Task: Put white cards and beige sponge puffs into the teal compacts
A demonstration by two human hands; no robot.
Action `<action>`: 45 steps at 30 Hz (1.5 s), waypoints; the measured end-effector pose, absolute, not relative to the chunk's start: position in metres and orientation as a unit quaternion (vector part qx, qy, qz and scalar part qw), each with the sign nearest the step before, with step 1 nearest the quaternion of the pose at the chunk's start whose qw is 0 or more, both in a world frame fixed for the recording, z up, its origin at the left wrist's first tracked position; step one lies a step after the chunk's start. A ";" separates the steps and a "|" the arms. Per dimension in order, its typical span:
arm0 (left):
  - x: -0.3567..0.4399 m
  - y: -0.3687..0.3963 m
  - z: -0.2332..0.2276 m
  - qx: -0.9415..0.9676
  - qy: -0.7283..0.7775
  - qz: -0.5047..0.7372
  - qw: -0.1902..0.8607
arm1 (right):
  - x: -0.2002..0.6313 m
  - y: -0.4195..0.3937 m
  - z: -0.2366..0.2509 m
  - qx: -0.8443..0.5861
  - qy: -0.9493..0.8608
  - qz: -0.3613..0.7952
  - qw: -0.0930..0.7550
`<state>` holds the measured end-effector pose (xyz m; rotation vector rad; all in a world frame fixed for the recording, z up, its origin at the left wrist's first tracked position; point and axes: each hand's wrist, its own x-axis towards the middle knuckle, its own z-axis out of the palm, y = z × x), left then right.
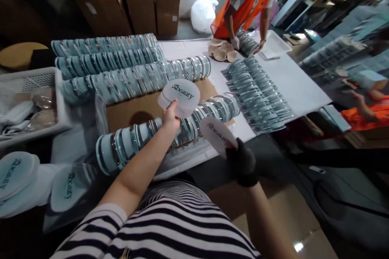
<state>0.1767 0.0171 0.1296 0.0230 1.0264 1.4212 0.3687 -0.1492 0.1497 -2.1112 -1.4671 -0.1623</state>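
Note:
My bare left hand grips a stack of round white discs printed with dark "beauty" lettering, its thumb over the edge. In my right hand, which wears a dark glove, a single printed disc is pinched by its edge and tilted. Both hands are above a near row of nested clear round containers, lying sideways along a brown cardboard sheet. Beyond the cardboard lie further rows of such containers.
A white crate stands at left, with more printed discs below it. Flatter clear stacks lie on the white table. A person in an orange vest works across it. Cardboard boxes stand behind.

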 end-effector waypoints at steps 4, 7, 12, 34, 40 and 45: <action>0.171 0.021 0.124 0.014 0.448 0.613 0.651 | 0.334 -0.166 0.130 -0.756 -0.649 0.047 0.079; 0.172 0.017 0.121 0.029 0.449 0.618 0.645 | 0.304 -0.137 0.114 -0.764 -0.632 0.127 -0.026; 0.172 0.018 0.115 0.032 0.442 0.614 0.653 | 0.298 -0.110 0.107 -0.781 -0.607 0.144 -0.026; 0.181 0.003 0.111 0.126 0.423 0.656 0.613 | 0.325 -0.028 0.139 -0.679 -0.603 0.139 0.395; 0.171 -0.020 0.122 0.093 0.444 0.604 0.655 | 0.278 -0.046 0.148 -0.691 -0.626 0.059 0.356; 0.150 -0.010 0.125 0.070 0.440 0.619 0.646 | 0.300 -0.080 0.159 -0.770 -0.465 0.038 0.435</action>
